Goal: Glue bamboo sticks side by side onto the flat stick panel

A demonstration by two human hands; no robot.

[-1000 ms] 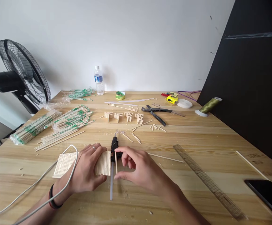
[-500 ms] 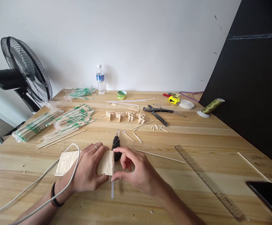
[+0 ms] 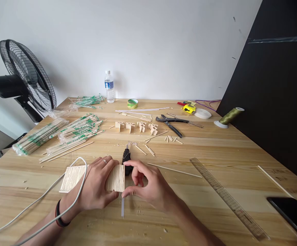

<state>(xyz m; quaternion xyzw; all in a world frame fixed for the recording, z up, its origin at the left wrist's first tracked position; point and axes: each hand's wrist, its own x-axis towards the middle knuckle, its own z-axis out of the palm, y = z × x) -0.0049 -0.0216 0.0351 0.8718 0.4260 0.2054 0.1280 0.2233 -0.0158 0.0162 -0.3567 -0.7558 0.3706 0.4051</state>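
Observation:
A panel of thin wooden sticks (image 3: 115, 178) laid side by side is held above the table. My left hand (image 3: 95, 186) is closed over its middle, thumb at the near edge, hiding that part. With index finger and thumb, my right hand (image 3: 150, 188) grips the panel's right end, where one stick runs along the edge. Just behind the panel lies a black glue gun (image 3: 126, 156), partly covered by my right fingers. A white cable (image 3: 83, 177) loops over my left wrist. Under the panel, a pale strip (image 3: 123, 207) sticks out toward me.
Bundles of wrapped sticks (image 3: 80, 126) lie at the left, near a fan (image 3: 28, 75). Several small stick pieces (image 3: 130, 126) stand mid-table beside black pliers (image 3: 172, 124). A clear ruler (image 3: 227, 198), a phone (image 3: 290, 218) and a thread spool (image 3: 231, 117) are at the right; a bottle (image 3: 109, 87) stands behind.
The camera view has shifted very slightly. Both hands and the stick panel hold practically the same position.

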